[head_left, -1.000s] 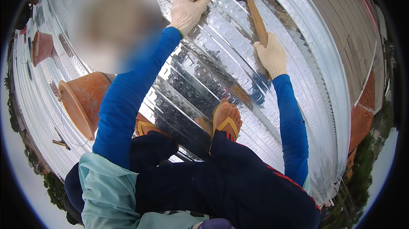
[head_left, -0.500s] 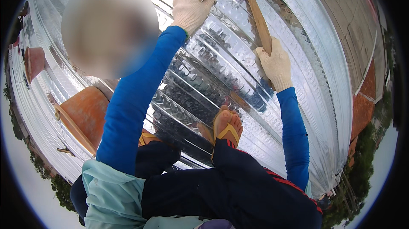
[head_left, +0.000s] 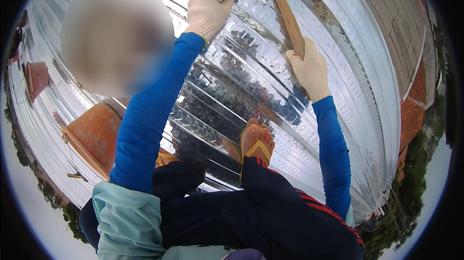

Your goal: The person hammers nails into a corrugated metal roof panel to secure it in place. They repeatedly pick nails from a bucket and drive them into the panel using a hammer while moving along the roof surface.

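Observation:
My right hand (head_left: 309, 70), in a cream knitted glove, is closed around the wooden handle of a hammer (head_left: 291, 25). The dark hammer head points away from me, over the shiny ribbed metal roofing sheet (head_left: 360, 129). Further left, my left hand (head_left: 211, 12) wears a matching glove, its fingers pinched together just above the sheet. A small dark bit shows at those fingertips, too small to name. Both forearms are in blue sleeves. My foot in a yellow flip-flop (head_left: 258, 146) rests on the sheet between my arms.
An orange bucket (head_left: 94, 132) lies tilted left of my left arm, with a cord and small stick (head_left: 77, 177) by its rim. Another reddish bucket (head_left: 36, 81) is farther left. Grey weathered roofing (head_left: 386, 18) borders the sheet on the right. A round blurred patch hides the upper left.
My left hand has shifted slightly left, still pinched. The hammer has moved a little up and left in the picture, with my right hand still around its handle.

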A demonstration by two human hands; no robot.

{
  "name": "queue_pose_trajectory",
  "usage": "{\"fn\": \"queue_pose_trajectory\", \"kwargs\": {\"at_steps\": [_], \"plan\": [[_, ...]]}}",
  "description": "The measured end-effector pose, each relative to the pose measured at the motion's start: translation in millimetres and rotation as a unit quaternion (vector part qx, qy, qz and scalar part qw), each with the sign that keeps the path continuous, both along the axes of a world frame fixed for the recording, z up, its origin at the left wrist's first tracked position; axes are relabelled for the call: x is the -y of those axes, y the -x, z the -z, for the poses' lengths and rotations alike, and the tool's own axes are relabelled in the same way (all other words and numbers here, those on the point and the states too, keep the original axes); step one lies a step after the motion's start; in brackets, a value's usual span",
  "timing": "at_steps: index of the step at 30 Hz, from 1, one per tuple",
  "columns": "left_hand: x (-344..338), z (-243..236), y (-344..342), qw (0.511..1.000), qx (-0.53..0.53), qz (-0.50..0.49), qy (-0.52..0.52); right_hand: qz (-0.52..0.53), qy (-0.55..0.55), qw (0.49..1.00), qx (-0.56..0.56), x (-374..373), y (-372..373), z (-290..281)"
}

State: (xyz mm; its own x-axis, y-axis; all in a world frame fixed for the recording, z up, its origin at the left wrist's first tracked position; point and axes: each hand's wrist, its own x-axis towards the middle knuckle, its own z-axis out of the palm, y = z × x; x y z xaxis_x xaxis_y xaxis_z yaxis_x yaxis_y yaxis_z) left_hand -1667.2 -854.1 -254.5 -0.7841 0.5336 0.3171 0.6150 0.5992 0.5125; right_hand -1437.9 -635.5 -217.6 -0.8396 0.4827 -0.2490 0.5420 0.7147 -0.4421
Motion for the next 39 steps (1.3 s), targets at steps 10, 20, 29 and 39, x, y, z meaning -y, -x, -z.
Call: {"fn": "queue_pose_trajectory", "kwargs": {"at_steps": [10, 20, 29, 39], "plan": [[-7.0, -8.4, -0.1, 0.999, 0.017, 0.013, 0.024, 0.008, 0.005, 0.990, -0.140, 17.1, -10.8, -35.2], [-9.2, -10.9, 2.1, 0.995, 0.032, 0.027, 0.095, -0.059, -0.002, 0.994, -0.090, 10.0, 8.0, -42.5], [-9.0, -25.2, 2.2, 0.978, 0.055, 0.051, 0.196, -0.110, 0.037, 0.990, -0.079, -2.6, 9.9, -25.7], [0.9, -6.2, 30.3, 0.962, 0.030, 0.135, 0.234, -0.125, 0.025, 0.990, -0.054, -12.4, 20.8, -16.6]]}}
